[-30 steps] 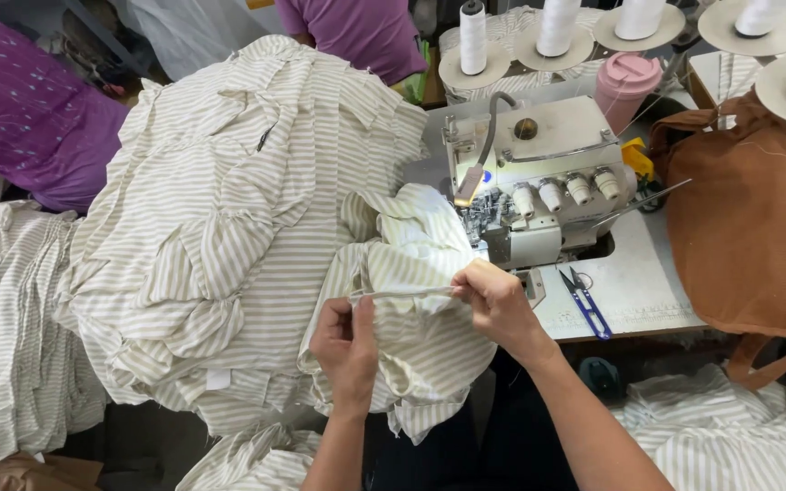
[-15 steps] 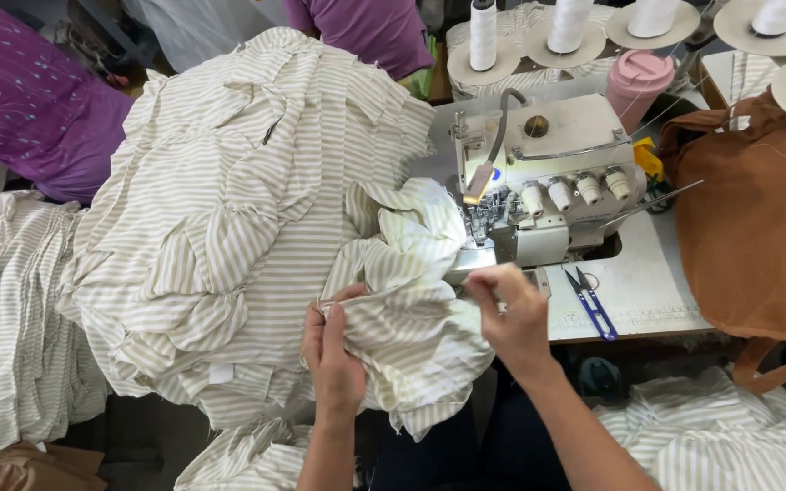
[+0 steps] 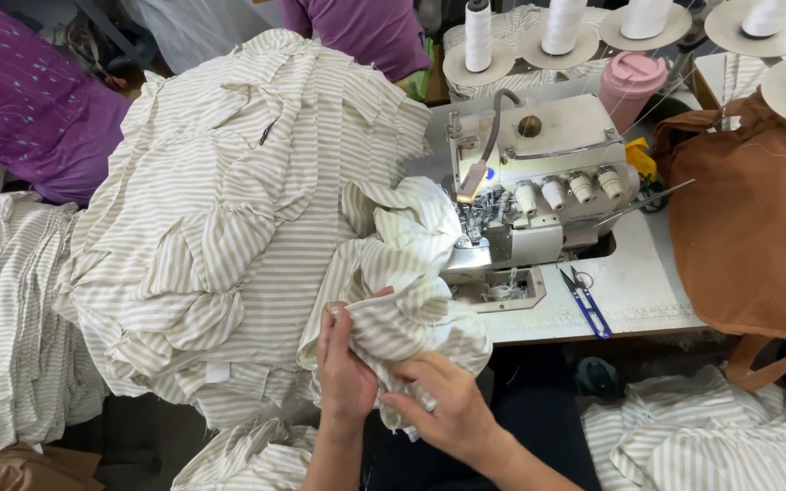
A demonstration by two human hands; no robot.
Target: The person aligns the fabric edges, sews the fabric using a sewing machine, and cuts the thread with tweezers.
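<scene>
Two hands work here. Our left hand (image 3: 346,368) has its grip pinched on the striped cloth piece (image 3: 402,300), and our right hand (image 3: 452,409) has its grip closed on the near edge. It lies at the near edge of the tabletop (image 3: 629,291), left of the sewing machine (image 3: 539,195) (big cloth pile (image 3: 229,200) further left). We should line up edges flat, fingers away from the needle.

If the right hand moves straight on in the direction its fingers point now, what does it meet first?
The right hand points up and to the left, so it would probably meet the striped piece of cloth it already touches, then the left hand gripping the same piece. Depth is unclear.
</scene>
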